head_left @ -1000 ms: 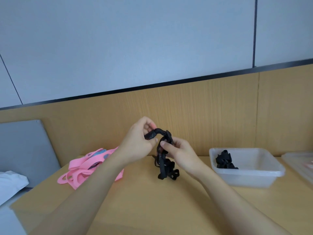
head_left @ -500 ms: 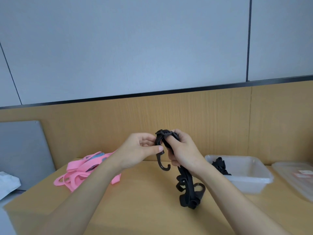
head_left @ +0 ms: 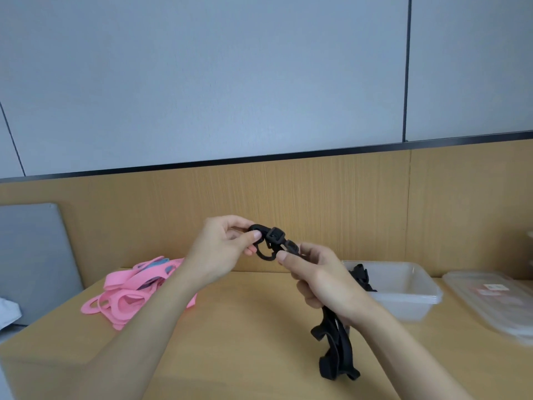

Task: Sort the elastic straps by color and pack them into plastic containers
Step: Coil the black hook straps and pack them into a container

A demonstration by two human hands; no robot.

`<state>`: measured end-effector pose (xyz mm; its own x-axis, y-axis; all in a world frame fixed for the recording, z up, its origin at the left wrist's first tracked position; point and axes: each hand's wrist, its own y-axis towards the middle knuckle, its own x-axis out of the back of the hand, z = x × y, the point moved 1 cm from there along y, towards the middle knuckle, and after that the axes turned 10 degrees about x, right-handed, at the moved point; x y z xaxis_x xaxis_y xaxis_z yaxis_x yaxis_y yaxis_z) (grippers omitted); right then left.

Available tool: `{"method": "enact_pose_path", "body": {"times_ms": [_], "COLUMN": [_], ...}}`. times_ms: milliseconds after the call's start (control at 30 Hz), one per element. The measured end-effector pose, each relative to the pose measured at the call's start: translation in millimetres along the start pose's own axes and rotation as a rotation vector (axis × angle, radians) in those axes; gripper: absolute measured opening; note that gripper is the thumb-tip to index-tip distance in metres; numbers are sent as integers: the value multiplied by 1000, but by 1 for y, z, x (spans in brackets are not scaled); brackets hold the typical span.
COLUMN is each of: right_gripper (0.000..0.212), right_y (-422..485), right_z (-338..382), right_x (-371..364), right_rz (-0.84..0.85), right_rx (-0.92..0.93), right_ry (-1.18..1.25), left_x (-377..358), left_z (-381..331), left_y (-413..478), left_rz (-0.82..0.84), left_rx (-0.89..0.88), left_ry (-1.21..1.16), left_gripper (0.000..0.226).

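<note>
Both hands hold a black elastic strap (head_left: 336,346) up over the wooden table (head_left: 245,342). My left hand (head_left: 222,249) pinches its upper end between thumb and fingers. My right hand (head_left: 320,278) grips the strap just to the right, and the rest hangs in loops below that wrist. A pile of pink straps (head_left: 129,295), with a bit of blue among them, lies on the table at the left. A clear plastic container (head_left: 403,293) at the right holds another black strap (head_left: 362,280).
A clear lid or second container (head_left: 490,298) lies at the far right table edge. A wooden panel (head_left: 317,203) backs the table. A grey board (head_left: 31,255) leans at the left, with something white below it.
The hands have drawn slightly apart, stretching the strap's upper end between them. The hanging loops have shifted right and lower, under my right wrist.
</note>
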<state>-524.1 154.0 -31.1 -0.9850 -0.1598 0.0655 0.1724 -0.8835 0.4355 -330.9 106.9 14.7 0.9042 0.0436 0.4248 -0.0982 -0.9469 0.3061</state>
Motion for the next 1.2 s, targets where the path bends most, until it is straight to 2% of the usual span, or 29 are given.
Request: {"method": "enact_pose_path", "body": {"times_ms": [100,200,300,367,467,600,700,800,867,967,1000,1100,1200], "right_gripper": [23,30,34,29,28,19,11,7,4,37,39,23,20], "right_y": [-11,-18,-22,-24,-26,-27,-26,-25,-25,-27,-27,-29,-29], "right_z": [-4,-9,-15,-19,-26,-31,-30,-24,-20,-16,-14,-9,-8], "right_x": [-4,-9,-15,-16,-14,-6,5,15,20,25,25,27,28], "right_rz": [30,38,37,36,55,64,6,-41,-53,-60,-56,-55,-78], "right_rx": [-3,5,30,39,60,153,193,200,209,220,218,213,245], "right_ry": [20,98,230,291,317,313,272,255,209,8,-42,-86,-199], "left_x": [-11,-26,-42,-49,-50,-49,-47,-45,-42,-38,-37,-35,-32], "left_z": [1,2,2,0,-6,-12,-17,-20,-20,-19,-18,-13,-9], "left_y": [-3,-7,-13,-17,-23,-30,-36,-44,-49,-52,-53,-55,-58], "left_rz": [-61,-88,-36,38,95,148,199,303,395,483,490,512,541], "left_rx": [-19,27,103,141,189,227,246,255,248,216,205,187,190], "left_ry": [-86,-288,-562,-721,-835,-790,-732,-719,-702,-580,-533,-411,-316], "left_gripper": [8,11,11,17,25,17,16,23,17,11,13,23,17]}}
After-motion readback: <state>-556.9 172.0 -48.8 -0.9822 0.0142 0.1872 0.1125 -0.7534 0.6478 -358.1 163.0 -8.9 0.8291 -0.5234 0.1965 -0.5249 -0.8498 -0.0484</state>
